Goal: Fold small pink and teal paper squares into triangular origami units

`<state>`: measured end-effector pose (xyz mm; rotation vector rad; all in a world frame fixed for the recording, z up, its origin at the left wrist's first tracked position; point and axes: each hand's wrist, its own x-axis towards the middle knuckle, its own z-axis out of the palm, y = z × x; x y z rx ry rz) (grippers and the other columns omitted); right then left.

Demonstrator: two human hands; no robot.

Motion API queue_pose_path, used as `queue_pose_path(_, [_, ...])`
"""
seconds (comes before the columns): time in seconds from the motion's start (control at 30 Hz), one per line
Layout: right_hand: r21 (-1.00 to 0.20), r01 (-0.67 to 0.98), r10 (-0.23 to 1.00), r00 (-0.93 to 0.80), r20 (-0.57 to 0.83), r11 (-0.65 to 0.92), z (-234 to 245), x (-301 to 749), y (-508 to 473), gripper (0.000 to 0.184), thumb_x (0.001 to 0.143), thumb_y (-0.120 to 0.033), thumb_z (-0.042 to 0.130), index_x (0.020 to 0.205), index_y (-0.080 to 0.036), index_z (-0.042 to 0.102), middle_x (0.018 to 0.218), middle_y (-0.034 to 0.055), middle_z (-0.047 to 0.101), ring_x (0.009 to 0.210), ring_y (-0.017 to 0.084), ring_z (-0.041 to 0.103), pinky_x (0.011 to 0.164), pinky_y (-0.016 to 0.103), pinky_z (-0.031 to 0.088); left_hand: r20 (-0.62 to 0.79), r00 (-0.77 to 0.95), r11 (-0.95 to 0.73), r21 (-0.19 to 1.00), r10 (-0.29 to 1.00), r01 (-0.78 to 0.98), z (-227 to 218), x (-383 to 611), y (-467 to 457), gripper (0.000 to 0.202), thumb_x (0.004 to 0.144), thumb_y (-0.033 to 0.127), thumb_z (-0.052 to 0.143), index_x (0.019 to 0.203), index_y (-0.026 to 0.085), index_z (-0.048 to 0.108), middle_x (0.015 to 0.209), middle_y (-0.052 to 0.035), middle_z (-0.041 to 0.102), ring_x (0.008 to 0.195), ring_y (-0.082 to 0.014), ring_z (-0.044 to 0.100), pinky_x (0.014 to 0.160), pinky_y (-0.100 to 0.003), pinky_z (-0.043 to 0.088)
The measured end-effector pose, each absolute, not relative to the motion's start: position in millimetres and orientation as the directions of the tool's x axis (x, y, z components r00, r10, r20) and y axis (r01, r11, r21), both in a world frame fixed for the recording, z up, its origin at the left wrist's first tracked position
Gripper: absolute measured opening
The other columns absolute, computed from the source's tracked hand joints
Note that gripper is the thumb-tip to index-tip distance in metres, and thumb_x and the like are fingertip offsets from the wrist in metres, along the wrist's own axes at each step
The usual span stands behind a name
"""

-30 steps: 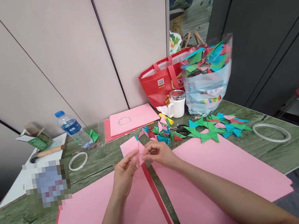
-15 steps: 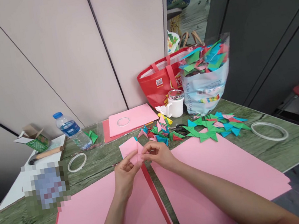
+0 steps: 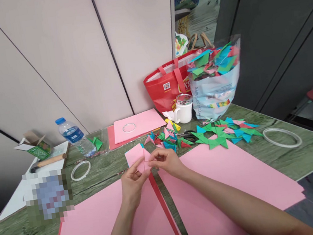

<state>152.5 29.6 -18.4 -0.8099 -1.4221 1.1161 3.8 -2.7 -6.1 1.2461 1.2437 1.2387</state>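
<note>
Between my two hands is a small piece of pink paper (image 3: 143,166) with crease lines on it. My left hand (image 3: 133,182) grips its left and lower side between thumb and fingers. My right hand (image 3: 167,162) pinches its right edge, fingers curled. Just behind lies a small stack of square papers (image 3: 134,153), pink on top with blue showing at the edge. Large pink sheets lie under my forearms, one stack on the left (image 3: 102,224) with red beneath it and another on the right (image 3: 227,177).
Folded paper pieces (image 3: 168,137), scissors (image 3: 190,135) and green paper stars (image 3: 214,136) lie behind my right hand. A white mug (image 3: 184,109), a red bag (image 3: 158,87) and a filled plastic bag (image 3: 215,89) stand at the back. A water bottle (image 3: 75,136) and tape rolls (image 3: 81,170) are left.
My left hand has shifted very slightly to the right with the pink paper. My right hand stays almost in place, still pinching the edge.
</note>
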Motion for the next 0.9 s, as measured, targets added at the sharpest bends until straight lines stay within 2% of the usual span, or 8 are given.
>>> queue_pose_path(0.23, [-0.931,-0.028,0.921,-0.142,0.363,0.363,-21.0,153.3,31.5,0.021,0.063,-0.036,0.07,0.066,-0.017,0.062,0.066,0.0008,0.056,0.056,0.01,0.049,0.048,0.022,0.041,0.03,-0.034,-0.029,0.999,0.999,0.037,-5.6,6.9,-4.3,0.06,0.056,0.03,0.074,0.113,0.019,0.059,0.051,0.0084,0.022,0.048,-0.0066,0.02,0.045,-0.021,0.016])
queue_pose_path(0.5, [-0.929,-0.043,0.916,-0.153,0.37,0.368,-20.1,153.5,32.4,0.021,0.064,-0.037,0.07,0.064,-0.017,0.062,0.064,0.001,0.055,0.057,0.011,0.049,0.049,0.023,0.041,0.079,-0.029,-0.077,0.994,0.996,0.072,-12.0,4.8,-2.8,0.056,0.061,0.031,0.071,0.114,0.017,0.058,0.054,0.0068,0.024,0.05,-0.0071,0.018,0.045,-0.022,0.016])
queue_pose_path(0.67, [-0.909,0.005,0.899,-0.149,0.411,0.416,-19.4,154.9,32.1,0.018,0.066,-0.035,0.069,0.065,-0.017,0.064,0.069,0.0027,0.057,0.064,0.013,0.052,0.052,0.023,0.042,0.12,-0.036,-0.115,0.984,0.992,0.134,-8.4,6.2,-4.5,0.045,0.062,0.031,0.07,0.105,0.017,0.064,0.051,0.0068,0.023,0.049,-0.0075,0.017,0.044,-0.023,0.014])
queue_pose_path(0.77, [-0.894,0.03,0.887,-0.141,0.439,0.447,-19.6,154.8,31.1,0.015,0.066,-0.032,0.069,0.066,-0.017,0.064,0.071,0.003,0.057,0.068,0.014,0.052,0.054,0.024,0.042,0.131,-0.009,-0.128,0.978,0.991,0.164,-5.2,7.5,-5.8,0.039,0.062,0.031,0.069,0.099,0.018,0.068,0.048,0.0064,0.029,0.048,-0.0074,0.015,0.043,-0.023,0.013])
queue_pose_path(0.9, [-0.907,-0.004,0.898,-0.137,0.418,0.421,-20.4,153.9,30.1,0.015,0.064,-0.03,0.07,0.067,-0.017,0.063,0.071,0.0026,0.057,0.068,0.014,0.053,0.056,0.024,0.044,0.094,-0.002,-0.092,0.985,0.996,0.148,-6.4,6.7,-4.6,0.042,0.061,0.033,0.07,0.101,0.019,0.067,0.053,0.0046,0.04,0.048,-0.007,0.017,0.043,-0.022,0.015])
